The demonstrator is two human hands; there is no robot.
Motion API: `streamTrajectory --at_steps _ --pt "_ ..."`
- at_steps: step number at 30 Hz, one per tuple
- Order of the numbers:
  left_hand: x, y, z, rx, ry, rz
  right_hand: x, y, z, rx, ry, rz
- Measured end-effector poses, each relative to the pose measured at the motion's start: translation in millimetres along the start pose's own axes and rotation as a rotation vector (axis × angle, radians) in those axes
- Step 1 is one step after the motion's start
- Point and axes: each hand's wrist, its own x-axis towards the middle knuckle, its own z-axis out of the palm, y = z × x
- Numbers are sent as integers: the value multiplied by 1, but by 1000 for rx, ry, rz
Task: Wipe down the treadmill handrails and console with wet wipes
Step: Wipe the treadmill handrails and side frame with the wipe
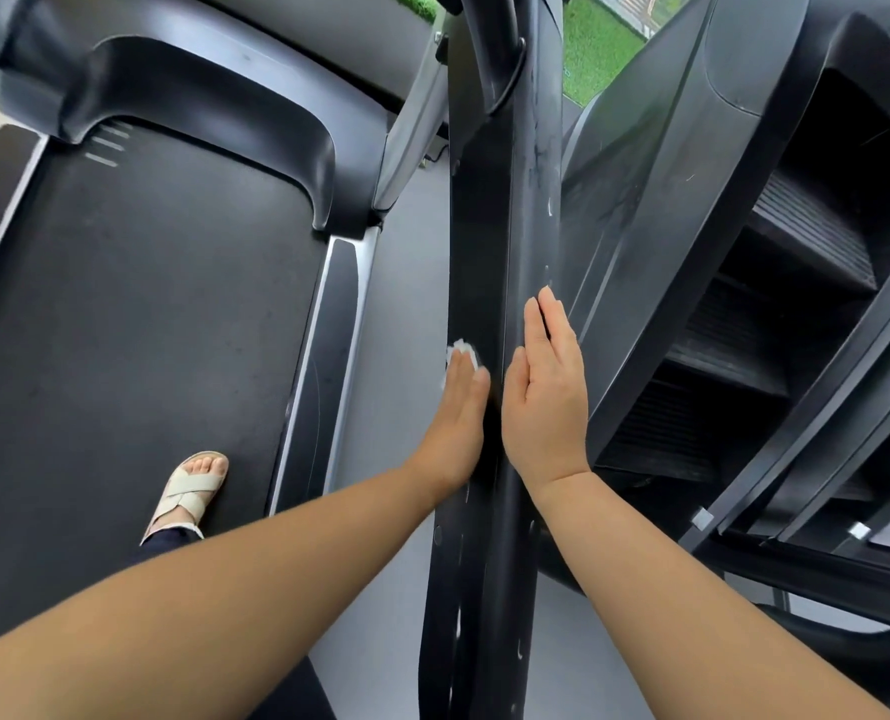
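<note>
A long black treadmill handrail point(515, 200) runs from the bottom of the view up to the top centre, with scuffs and wet streaks on it. My left hand point(461, 413) lies flat against the rail's left side, fingers straight, pressing a small white wet wipe point(464, 351) onto it; only the wipe's edge shows past my fingertips. My right hand point(549, 397) rests flat and open on the rail's right side, level with the left hand.
The black treadmill belt point(136, 324) fills the left, with my sandalled foot point(188, 493) on it. A silver side rail point(336, 356) edges the belt. A stair-climber machine point(775, 314) stands close on the right. Grey floor point(406, 304) lies between.
</note>
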Motion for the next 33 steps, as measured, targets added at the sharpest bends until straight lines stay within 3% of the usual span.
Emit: streamTrajectory --at_steps 4,9,14,18,27,33 --pt "-16 1 1 48 -54 26 -20 -7 -10 26 -129 4" --pt "12 30 -8 76 -2 -3 -57 -6 -15 -10 -181 -52" --pt "-40 2 10 32 -51 66 -57 -4 -10 49 -94 -32" --pt "-98 -31 22 76 -128 18 -59 -2 -8 80 -39 -14" --pt "1 28 -3 117 28 78 -58 -3 -8 94 -2 -3" --pt "-43 -8 13 138 -23 153 -59 -4 -8 84 0 17"
